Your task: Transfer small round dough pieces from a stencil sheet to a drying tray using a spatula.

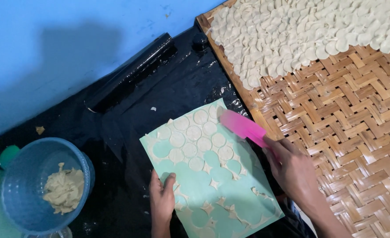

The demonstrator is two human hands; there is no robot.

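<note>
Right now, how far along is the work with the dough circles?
Done: many dough discs lie on the woven bamboo tray. In hand: right hand holds a pink spatula; left hand steadies the green board. Left: about a dozen cut circles remain.

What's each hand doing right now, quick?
Left hand: open, fingers pressing on the green mat.
Right hand: closed, holding the pink scraper over the dough rounds.

A plain blue wall (pixel 71 39) is seen at far left, crossed by a soft shadow. The floor is covered by glossy black plastic sheeting (pixel 129 132), lit from above, with highlights noted on its creases.
</note>
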